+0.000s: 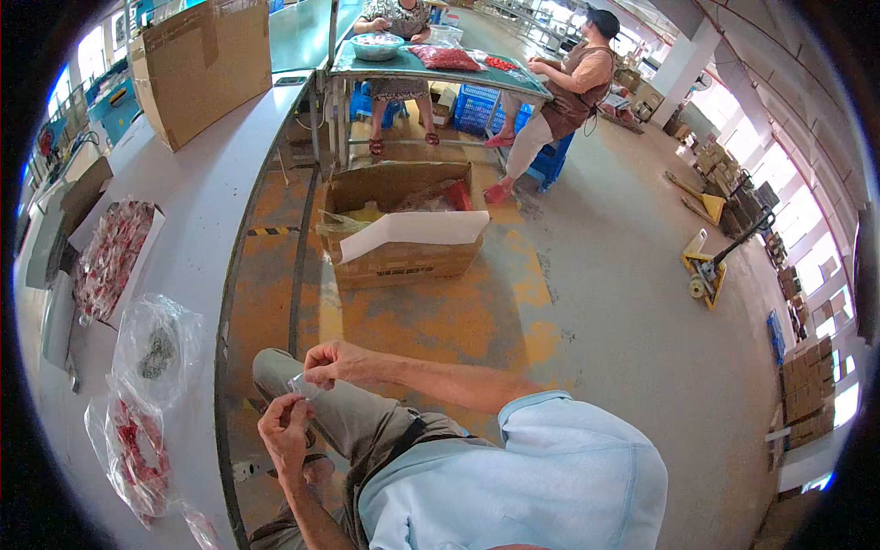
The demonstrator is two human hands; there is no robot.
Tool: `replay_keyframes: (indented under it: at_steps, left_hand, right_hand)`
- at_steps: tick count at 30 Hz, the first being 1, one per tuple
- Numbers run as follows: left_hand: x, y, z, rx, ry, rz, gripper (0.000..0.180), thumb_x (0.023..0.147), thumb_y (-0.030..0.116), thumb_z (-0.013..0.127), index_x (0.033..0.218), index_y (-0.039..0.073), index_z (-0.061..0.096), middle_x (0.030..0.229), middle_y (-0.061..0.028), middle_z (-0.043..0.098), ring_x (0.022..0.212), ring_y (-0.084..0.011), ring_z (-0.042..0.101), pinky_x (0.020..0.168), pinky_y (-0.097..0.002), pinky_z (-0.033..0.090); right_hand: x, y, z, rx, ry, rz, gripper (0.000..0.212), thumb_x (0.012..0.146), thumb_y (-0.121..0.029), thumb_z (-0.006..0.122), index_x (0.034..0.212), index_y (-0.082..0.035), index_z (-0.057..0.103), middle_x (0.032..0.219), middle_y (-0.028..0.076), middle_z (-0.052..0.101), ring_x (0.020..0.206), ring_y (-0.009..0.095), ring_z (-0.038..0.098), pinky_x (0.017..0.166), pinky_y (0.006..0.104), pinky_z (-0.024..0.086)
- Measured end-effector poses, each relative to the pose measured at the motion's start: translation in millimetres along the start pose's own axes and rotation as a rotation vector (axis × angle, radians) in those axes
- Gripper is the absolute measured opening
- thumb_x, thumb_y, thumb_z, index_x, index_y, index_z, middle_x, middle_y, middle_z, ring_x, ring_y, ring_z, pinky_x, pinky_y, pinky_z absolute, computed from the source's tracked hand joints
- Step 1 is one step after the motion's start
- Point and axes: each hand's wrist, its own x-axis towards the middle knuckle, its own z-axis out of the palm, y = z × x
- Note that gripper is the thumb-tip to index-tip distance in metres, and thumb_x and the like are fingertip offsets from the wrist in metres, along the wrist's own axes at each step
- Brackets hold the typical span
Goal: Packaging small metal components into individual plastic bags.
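Observation:
Over my bent leg, both hands pinch a small clear plastic bag (302,386). My left hand (286,427) grips its lower edge between thumb and fingers. My right hand (335,363) is closed on its upper edge, just above and to the right. Whether anything is inside the little bag is too small to tell. On the white table to my left lie a clear bag of small dark pieces (158,354) and, nearer me, a clear bag of red pieces (139,454). Farther back, an open white box (117,261) is filled with red-and-clear packets.
A large cardboard box (202,69) stands on the table's far end. An open carton (403,266) with plastic bags sits on the floor ahead. Beyond it, two people work at a green-topped table (399,62). A yellow pallet jack (704,275) stands at right.

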Motion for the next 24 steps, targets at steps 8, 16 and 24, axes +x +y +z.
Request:
replay_keyframes:
  at_steps: [8,16,24]
  left_hand:
    - [-3.2,-2.6,-5.0,0.032,-0.010,-0.002,0.007,0.091,-0.002,0.069,0.097,-0.004,0.069,0.080,-0.0044,0.071,0.072,-0.0113,0.066,0.068,-0.0257,0.052]
    - [-4.8,-4.0,-18.2,0.084,0.157,0.124,0.008,0.094,0.004,0.069,0.099,-0.002,0.070,0.084,-0.0046,0.070,0.072,-0.0102,0.063,0.068,-0.0250,0.051]
    - [-25.1,-28.8,-91.4,0.520,0.559,0.347,0.009,0.095,0.004,0.070,0.100,-0.002,0.070,0.086,-0.0079,0.068,0.078,-0.0169,0.063,0.072,-0.0289,0.052]
  right_hand:
    - [2.8,5.3,0.1,0.029,0.000,-0.041,0.021,0.098,-0.025,0.071,0.094,-0.005,0.068,0.079,0.000,0.065,0.071,0.008,0.060,0.065,0.0253,0.050]
    - [5.4,5.2,-5.0,0.059,0.088,-0.037,0.025,0.099,-0.030,0.069,0.095,-0.006,0.067,0.079,0.000,0.065,0.071,0.009,0.060,0.065,0.0257,0.050]
    - [24.1,24.4,13.2,-0.093,0.037,-0.040,0.022,0.096,-0.027,0.070,0.099,-0.005,0.067,0.081,0.001,0.066,0.074,0.010,0.061,0.065,0.0269,0.050]
